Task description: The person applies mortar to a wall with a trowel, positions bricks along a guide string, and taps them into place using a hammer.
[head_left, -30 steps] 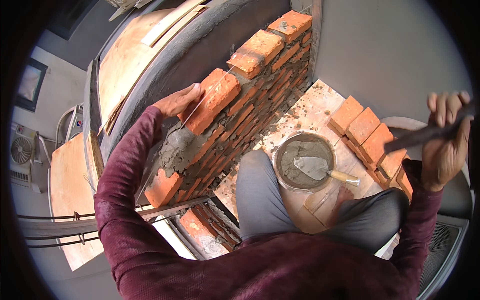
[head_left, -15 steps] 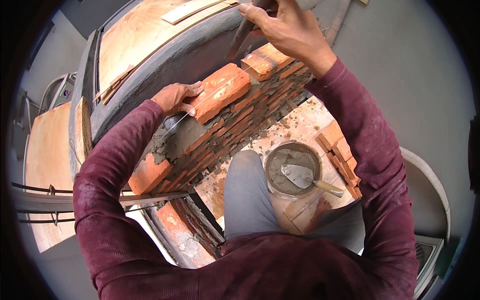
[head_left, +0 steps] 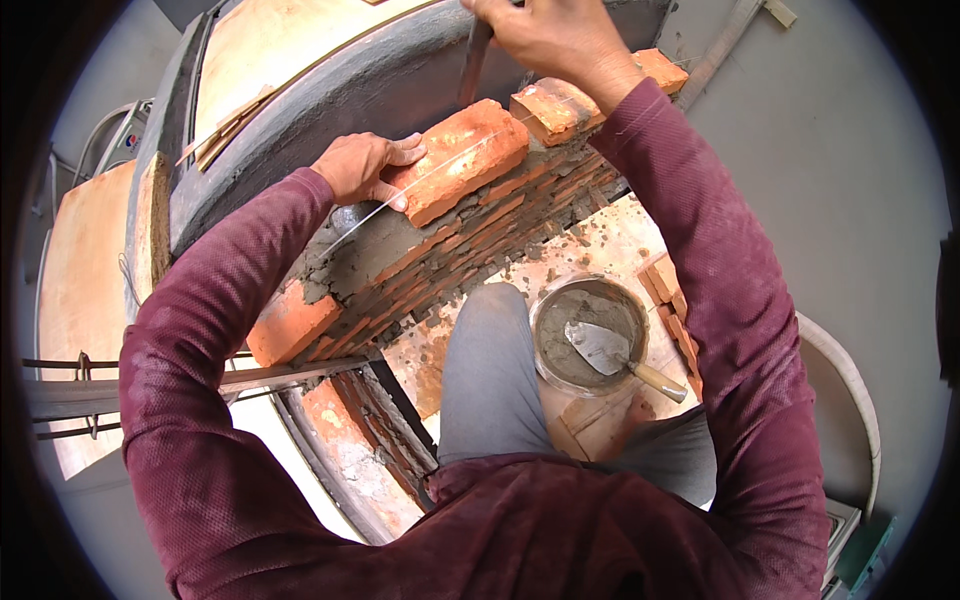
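Note:
My left hand (head_left: 362, 168) grips the near left end of an orange brick (head_left: 465, 160), thumb on the front side and fingers over the top. The brick lies on grey mortar (head_left: 385, 250) along the top of a brick wall (head_left: 480, 220). A thin white string (head_left: 372, 213) runs along the course and across the brick. Beyond it, at the top edge, my right hand (head_left: 560, 38) is closed around a dark, narrow bar-like tool (head_left: 475, 65). The tool's lower end points down close to the brick's far side; its upper part is out of view.
A bucket of mortar (head_left: 555, 355) with a trowel (head_left: 610, 352) in it stands right of my knee (head_left: 490, 360). Stacked bricks (head_left: 665, 285) lie beside it. Another brick (head_left: 552, 108) sits farther along the wall. A curved grey ledge (head_left: 300, 140) runs behind the wall.
The view has shifted slightly, so the wall and bricks appear a little higher and farther right. My left hand stays on the brick, and my right hand still holds the tool beyond it.

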The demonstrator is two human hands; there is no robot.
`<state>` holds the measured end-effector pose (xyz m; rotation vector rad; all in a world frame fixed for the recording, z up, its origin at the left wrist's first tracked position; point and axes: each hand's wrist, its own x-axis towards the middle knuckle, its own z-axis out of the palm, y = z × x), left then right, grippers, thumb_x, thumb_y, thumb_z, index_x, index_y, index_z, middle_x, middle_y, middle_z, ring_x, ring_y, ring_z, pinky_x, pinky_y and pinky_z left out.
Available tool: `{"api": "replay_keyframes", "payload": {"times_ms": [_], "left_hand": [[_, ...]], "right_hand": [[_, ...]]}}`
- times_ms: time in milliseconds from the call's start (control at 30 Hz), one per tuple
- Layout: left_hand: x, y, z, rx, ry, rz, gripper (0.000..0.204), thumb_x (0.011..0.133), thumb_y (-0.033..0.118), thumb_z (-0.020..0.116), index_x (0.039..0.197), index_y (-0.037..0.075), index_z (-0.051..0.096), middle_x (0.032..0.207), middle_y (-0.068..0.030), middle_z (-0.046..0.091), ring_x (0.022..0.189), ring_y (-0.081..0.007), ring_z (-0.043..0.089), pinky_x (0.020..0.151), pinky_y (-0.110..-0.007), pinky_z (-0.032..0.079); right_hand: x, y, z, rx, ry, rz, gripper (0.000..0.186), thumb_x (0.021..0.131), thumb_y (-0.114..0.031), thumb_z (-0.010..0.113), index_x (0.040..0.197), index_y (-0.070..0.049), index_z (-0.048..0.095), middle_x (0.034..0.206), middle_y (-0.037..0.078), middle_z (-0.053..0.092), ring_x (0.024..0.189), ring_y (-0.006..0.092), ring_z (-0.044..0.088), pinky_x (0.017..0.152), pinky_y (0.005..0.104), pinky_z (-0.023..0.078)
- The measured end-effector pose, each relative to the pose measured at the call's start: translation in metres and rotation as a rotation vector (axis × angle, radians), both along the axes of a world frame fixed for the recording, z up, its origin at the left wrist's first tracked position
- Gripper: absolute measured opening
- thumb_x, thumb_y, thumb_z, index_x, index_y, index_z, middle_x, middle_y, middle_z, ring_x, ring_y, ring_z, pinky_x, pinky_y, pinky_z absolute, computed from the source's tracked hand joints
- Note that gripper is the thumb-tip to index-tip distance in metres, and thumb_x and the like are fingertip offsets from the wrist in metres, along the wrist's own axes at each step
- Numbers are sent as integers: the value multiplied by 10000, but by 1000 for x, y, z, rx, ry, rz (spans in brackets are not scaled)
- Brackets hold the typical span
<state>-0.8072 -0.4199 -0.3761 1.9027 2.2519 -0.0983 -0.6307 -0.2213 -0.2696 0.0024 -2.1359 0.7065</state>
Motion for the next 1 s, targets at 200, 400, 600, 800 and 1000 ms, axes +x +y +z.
{"api": "replay_keyframes", "payload": {"times_ms": [200, 400, 600, 800, 1000], "left_hand": [[-2, 8, -6, -6, -13, -5, 968, 578, 449, 818, 1450, 193, 483, 1518, 14, 427, 1230, -289, 580, 994, -420, 515], [-5, 7, -5, 47, 13, -25, 934, 600, 411, 833, 1447, 215, 493, 1510, 63, 440, 1159, -265, 633, 946, -400, 540], [-10, -12, -9, 19, 10, -5, 901, 610, 380, 840, 1431, 207, 512, 1502, 67, 448, 1153, -257, 638, 945, -394, 541], [-13, 3, -15, 6, -27, -27, 1150, 431, 666, 729, 1425, 134, 502, 1494, -52, 452, 1252, -327, 544, 1014, -434, 503], [-8, 8, -11, 82, -35, -40, 1088, 469, 607, 761, 1419, 140, 510, 1490, -22, 462, 1234, -306, 564, 1008, -420, 511]], "right_hand": [[-7, 2, -24, -12, -117, -67, 333, 854, -218, 621, 977, 84, 554, 844, 284, 636, 854, 467, 632, 748, 479, 510], [-2, 3, 7, 132, -37, -122, 345, 859, -252, 613, 985, 67, 576, 824, 268, 640, 841, 447, 648, 745, 481, 514], [-9, -16, -8, -36, -148, 20, 305, 873, -222, 620, 969, 58, 548, 739, 183, 632, 685, 345, 670, 683, 420, 535], [-17, 0, -42, 97, -96, -17, 354, 866, -216, 614, 1038, 86, 547, 784, 256, 623, 823, 415, 657, 751, 448, 522], [13, -19, 16, -47, -102, -76, 333, 874, -245, 613, 989, 62, 553, 780, 236, 635, 795, 400, 671, 725, 445, 511]]}}
